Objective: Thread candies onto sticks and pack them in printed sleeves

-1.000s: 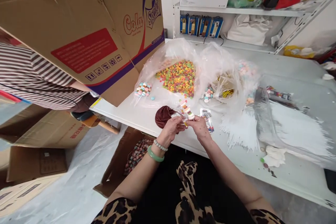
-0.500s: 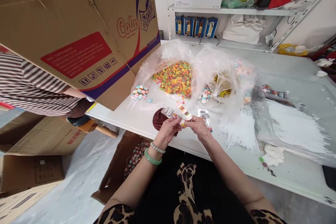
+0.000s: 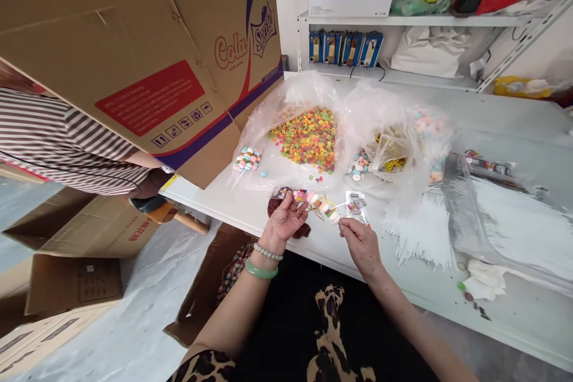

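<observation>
My right hand (image 3: 362,245) pinches the lower end of a candy skewer (image 3: 320,205), a row of pink, white, brown and green sweets slanting above the table. Palm up, my left hand (image 3: 286,219) lies by its upper end with the fingers loosely bent and apart; whether they touch the sweets is unclear. A dark printed wrapper (image 3: 282,192) shows just behind that hand. Thin gold twist ties (image 3: 319,213) are beside the skewer. Under and behind my left hand is a maroon cloth (image 3: 302,231). A printed packet (image 3: 356,202) lies past my right hand.
Plastic bags hold ring-shaped sweets (image 3: 308,140) and gold ties (image 3: 394,162). Finished-looking skewers (image 3: 248,159) lie left, white sticks (image 3: 425,230) right. A large cardboard box (image 3: 197,95) stands left, before a person in a striped shirt (image 3: 58,140). An open carton (image 3: 201,286) sits below the table edge.
My hands have moved apart. The left fingers have loosened and turned palm up, while my right hand has drawn down and right to the skewer's end. The view has shifted slightly left.
</observation>
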`<state>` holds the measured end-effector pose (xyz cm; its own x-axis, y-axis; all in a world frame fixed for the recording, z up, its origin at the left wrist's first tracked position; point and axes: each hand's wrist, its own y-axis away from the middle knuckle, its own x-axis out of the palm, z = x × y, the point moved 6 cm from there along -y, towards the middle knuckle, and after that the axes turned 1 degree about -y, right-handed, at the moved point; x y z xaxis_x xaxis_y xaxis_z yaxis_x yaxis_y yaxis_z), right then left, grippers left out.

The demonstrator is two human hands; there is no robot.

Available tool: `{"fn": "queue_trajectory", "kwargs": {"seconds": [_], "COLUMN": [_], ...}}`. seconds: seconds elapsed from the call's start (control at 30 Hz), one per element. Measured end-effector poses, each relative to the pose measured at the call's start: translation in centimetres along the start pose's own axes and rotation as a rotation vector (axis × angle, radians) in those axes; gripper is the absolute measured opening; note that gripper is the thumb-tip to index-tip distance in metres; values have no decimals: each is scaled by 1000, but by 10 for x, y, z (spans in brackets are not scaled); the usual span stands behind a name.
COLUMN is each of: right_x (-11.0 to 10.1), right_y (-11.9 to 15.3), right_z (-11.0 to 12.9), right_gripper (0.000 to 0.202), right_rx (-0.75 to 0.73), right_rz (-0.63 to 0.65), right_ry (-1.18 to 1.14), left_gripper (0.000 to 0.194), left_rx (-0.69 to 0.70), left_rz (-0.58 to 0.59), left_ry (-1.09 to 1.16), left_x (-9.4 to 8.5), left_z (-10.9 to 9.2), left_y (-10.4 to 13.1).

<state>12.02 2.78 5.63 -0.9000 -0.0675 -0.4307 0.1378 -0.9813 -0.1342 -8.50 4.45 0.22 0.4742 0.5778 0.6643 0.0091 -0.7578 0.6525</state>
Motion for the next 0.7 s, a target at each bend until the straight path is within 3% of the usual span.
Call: {"fn": "queue_trajectory", "kwargs": {"seconds": [0.2,0.47,0.7], "right_x": [-1,-2,-1], "right_y": [0,15,21], "right_z": [10,22,27], "right_gripper": [23,25,29], "right_rx": [-191,-528,-628], "right_rz": [-41,-175,-188], "right_ry": [107,474,518], "left_gripper": [14,13,11], "left_rx": [35,232,429], "left_rz": [-20,13,51], "left_ry": [6,-55,-141], "left_x": [1,6,12], "left_z": [1,-5,-19], "left_y": [2,5,12]}}
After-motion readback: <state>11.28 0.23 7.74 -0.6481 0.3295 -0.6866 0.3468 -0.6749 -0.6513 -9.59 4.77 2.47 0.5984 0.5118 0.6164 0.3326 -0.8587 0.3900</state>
